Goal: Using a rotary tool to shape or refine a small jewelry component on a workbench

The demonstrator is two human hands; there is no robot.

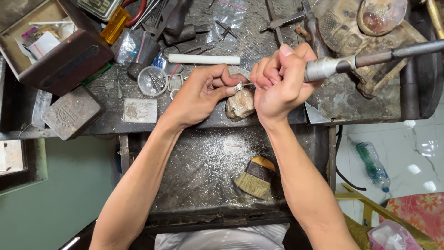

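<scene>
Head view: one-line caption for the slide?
Left hand pinches a small silver ring on a wooden bench peg while right hand applies a rotary handpiece.

Cluttered bench (259,44); open tray (194,176) beside brush (256,177).

Two hands (203,92), one brush (256,178), one bottle (373,166)

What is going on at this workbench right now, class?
A person sits at a cluttered workbench. The left hand pinches a small silver ring against a worn wooden peg. The right hand grips a metal rotary handpiece and puts its thin tip against the ring. Below the hands, a tray holds metal filings and a brush. A white stick, a small round dish and pliers lie on the bench behind.
</scene>
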